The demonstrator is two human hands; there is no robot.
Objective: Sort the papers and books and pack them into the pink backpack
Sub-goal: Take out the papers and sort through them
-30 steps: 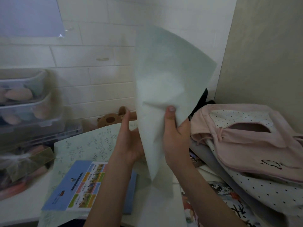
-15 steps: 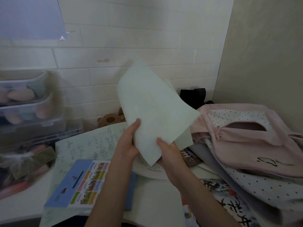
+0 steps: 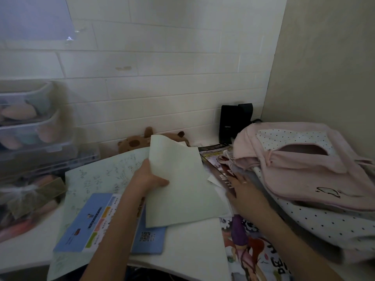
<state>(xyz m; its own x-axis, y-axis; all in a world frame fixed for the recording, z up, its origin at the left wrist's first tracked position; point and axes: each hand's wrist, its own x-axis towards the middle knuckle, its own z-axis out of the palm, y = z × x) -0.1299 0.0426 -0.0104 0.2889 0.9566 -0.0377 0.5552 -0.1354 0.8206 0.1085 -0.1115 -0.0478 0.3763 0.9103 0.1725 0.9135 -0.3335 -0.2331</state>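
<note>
My left hand point(image 3: 146, 179) grips the left edge of a pale green sheet of paper point(image 3: 182, 185), held low over the desk. My right hand point(image 3: 244, 188) lies flat with straight fingers on a dark magazine point(image 3: 218, 163) beside the pink backpack point(image 3: 300, 165), which lies on its side at the right with its pocket gaping. A blue booklet point(image 3: 85, 222) rests on a large handwritten sheet point(image 3: 97, 175) at the left. A colourful comic book point(image 3: 253, 250) lies at the bottom right.
Stacked clear plastic bins point(image 3: 34, 122) stand at the left. A brown plush toy point(image 3: 140, 140) and a black speaker point(image 3: 229, 122) sit against the brick wall. A polka-dot cloth point(image 3: 324, 224) lies under the backpack. A beige panel closes the right side.
The green sheet has come down from in front of my face to just above the desk. My right hand let go of it and moved right onto the magazine.
</note>
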